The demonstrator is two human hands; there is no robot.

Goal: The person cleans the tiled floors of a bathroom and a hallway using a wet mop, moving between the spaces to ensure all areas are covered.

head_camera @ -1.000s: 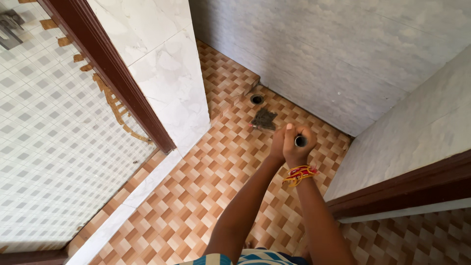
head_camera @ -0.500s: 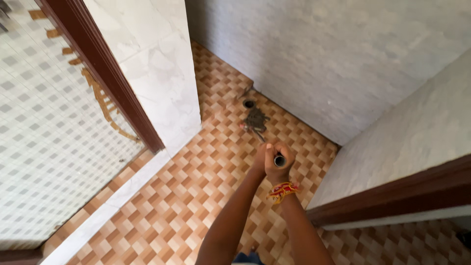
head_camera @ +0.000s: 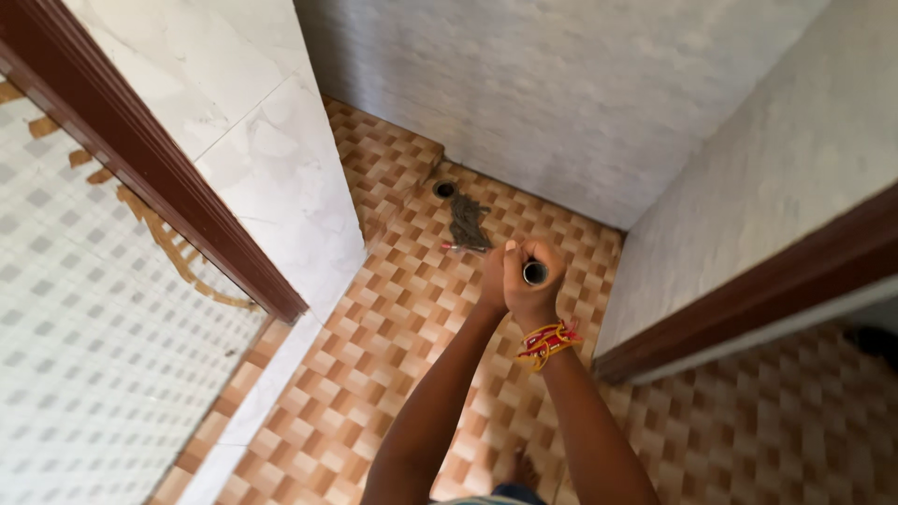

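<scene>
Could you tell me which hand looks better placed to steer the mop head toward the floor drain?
Probably the right hand: it caps the handle's top end, while the left hand only grips beside it.

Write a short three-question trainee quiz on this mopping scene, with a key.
1. True or false: both hands hold the top of the mop handle.
2. Which lies closest to the mop head? A) the dark wooden door frame B) the round floor drain C) the person's foot
3. Fill in: the red and yellow band sits on the ___ wrist.

Key:
1. True: the left hand and right hand wrap the hollow handle end together.
2. B: the drain is just beyond the mop head on the brown patterned floor.
3. Right.
</scene>
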